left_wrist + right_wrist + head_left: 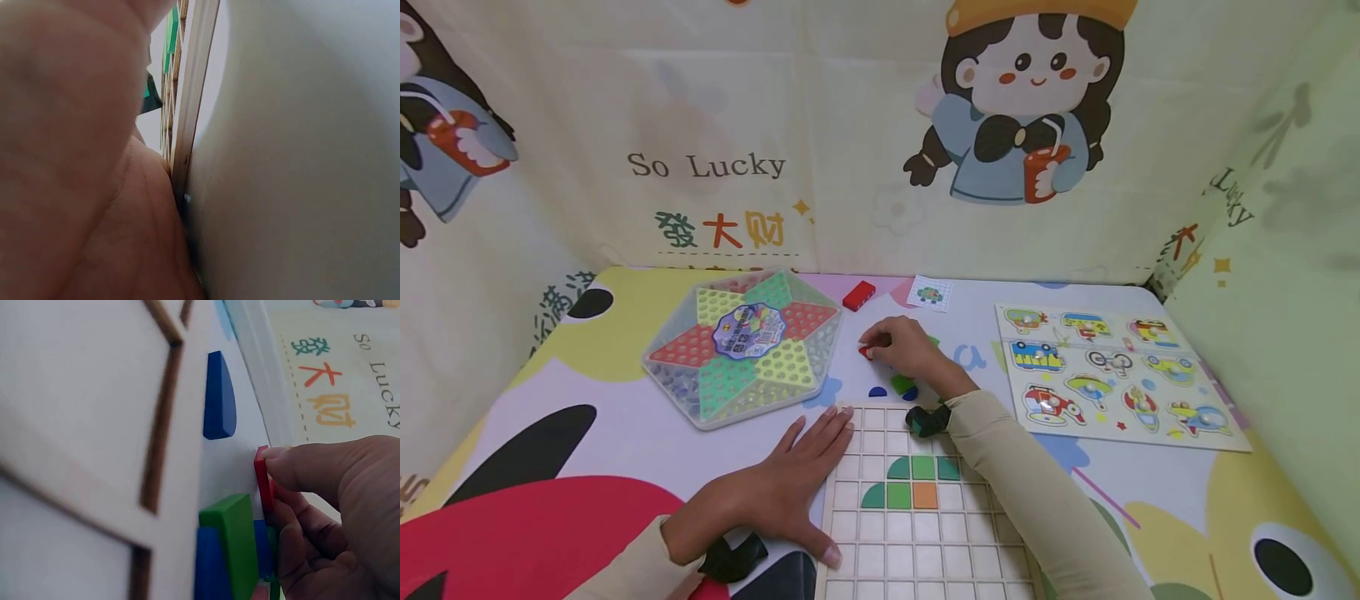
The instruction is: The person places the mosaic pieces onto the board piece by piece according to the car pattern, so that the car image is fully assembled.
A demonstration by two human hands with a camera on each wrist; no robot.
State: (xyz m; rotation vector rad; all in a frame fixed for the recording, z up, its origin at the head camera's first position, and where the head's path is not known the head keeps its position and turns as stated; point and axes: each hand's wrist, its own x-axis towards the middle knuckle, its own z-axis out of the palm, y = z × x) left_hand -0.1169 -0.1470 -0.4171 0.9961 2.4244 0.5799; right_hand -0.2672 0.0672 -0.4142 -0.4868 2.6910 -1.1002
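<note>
Beyond the far edge of a wooden grid board (917, 558), my right hand (910, 346) pinches a small red block (264, 478) between thumb and fingers. A green block (234, 544) and several blue pieces lie close by, one a blue half-round block (219, 397). My left hand (790, 479) rests along the board's left edge, fingers extended and thumb spread near the frame. Set in the grid are green squares (922, 467), dark green quarter-round pieces (873, 497) and one orange square (925, 496). In the left wrist view, palm and thumb cover much of the board's side (194, 94).
A hexagonal star-patterned game board (748, 331) lies at the left. Behind it to the right are a red box-shaped block (858, 296) and a small pattern card (929, 293). A vehicle picture puzzle (1120, 400) lies at the right, and a printed cloth hangs behind the table.
</note>
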